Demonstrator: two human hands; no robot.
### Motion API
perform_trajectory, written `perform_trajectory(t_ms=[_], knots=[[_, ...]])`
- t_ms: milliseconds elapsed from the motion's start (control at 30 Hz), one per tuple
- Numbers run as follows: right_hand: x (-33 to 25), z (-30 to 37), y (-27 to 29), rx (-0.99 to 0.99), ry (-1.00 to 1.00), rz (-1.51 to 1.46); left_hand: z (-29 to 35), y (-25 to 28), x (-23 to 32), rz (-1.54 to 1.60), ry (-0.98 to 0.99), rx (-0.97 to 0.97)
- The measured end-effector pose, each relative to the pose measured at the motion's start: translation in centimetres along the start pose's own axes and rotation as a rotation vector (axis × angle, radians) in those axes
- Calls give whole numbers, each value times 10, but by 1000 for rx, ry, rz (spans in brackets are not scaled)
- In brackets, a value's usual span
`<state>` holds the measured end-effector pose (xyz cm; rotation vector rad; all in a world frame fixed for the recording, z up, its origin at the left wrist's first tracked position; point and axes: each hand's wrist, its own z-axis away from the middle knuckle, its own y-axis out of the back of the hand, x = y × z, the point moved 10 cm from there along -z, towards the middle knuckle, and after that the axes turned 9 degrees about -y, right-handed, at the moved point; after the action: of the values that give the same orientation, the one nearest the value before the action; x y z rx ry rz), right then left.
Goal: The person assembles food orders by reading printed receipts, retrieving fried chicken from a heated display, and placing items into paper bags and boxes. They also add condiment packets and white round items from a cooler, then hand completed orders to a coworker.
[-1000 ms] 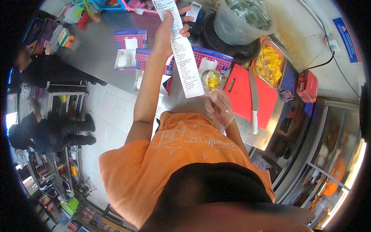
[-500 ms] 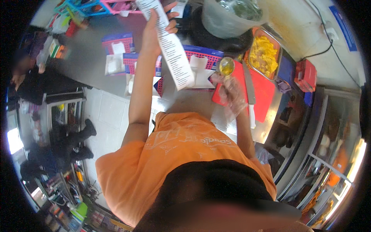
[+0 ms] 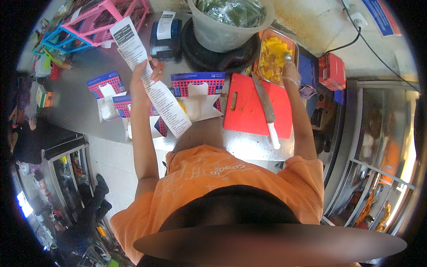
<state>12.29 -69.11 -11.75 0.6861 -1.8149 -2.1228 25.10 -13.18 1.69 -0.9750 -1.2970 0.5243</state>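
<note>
My left hand (image 3: 143, 78) is closed on a long white printed receipt (image 3: 167, 104), which slants over the open food boxes. My right hand (image 3: 291, 74), in a clear plastic glove, grips a metal spoon (image 3: 287, 57). The spoon's bowl is over a clear rectangular container (image 3: 295, 43) of chunky yellow food (image 3: 272, 51). Under the receipt's lower end, a blue-and-pink patterned food box (image 3: 198, 84) shows a bit of yellow inside. Two more such boxes stand to the left; one holds a white wrapped lump (image 3: 108, 110), and the receipt and my arm partly cover the other.
A red cutting board (image 3: 238, 118) with a white-handled knife (image 3: 266, 104) lies left of my right forearm. Behind stand a stone mortar (image 3: 189, 42) bearing a plastic tub (image 3: 218, 38) and a small black printer (image 3: 166, 42). Pink baskets (image 3: 100, 26) are far left. A person in dark clothes (image 3: 82, 222) is at left.
My right hand has moved away and right, taking the spoon from beside the boxes to the yellow food container. My left hand, still holding the receipt, has shifted left and nearer.
</note>
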Motion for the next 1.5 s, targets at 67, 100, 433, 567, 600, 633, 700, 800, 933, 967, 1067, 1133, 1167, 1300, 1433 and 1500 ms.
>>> perform_trajectory(t_ms=[67, 100, 433, 567, 600, 633, 700, 800, 933, 967, 1067, 1133, 1167, 1300, 1433, 1500], knots=[[-9, -11, -12, 72, 164, -5, -4, 7, 0, -25, -6, 49], [-27, -6, -14, 236, 392, 108, -4, 10, 0, -33, -6, 69], [-64, 44, -73, -202, 925, 373, 18, 38, 17, -146, -32, 168], [-56, 68, -62, -437, 958, 399, 36, 49, 44, -188, -102, 190], [-54, 71, -58, -477, 936, 291, 42, 55, 54, -228, -131, 227], [-49, 70, -53, -483, 876, 187, 47, 58, 63, -252, -161, 248], [-34, 62, -46, -465, 707, -58, 59, 60, 81, -265, -192, 236], [-4, 50, -36, -412, 449, -435, 88, 80, 117, -407, -279, 360], [22, 46, -28, -464, 211, -877, 149, 129, 163, -806, -368, 630], [23, 49, -26, -514, 171, -972, 166, 139, 172, -988, -344, 642], [20, 66, -21, -522, -28, -1293, 204, 174, 177, -1279, -316, 755], [8, 92, -13, -510, -86, -1461, 217, 197, 158, -1476, -132, 743], [-7, 109, -4, -575, -31, -1488, 222, 211, 145, -1567, -21, 743], [-64, 192, 25, -719, 135, -1621, 224, 231, 99, -1786, -113, 530], [-128, 270, 38, -848, 409, -1445, 225, 240, 85, -1826, -244, 526], [-152, 310, 17, -1089, 331, -1425, 224, 244, 83, -1751, -186, 604]])
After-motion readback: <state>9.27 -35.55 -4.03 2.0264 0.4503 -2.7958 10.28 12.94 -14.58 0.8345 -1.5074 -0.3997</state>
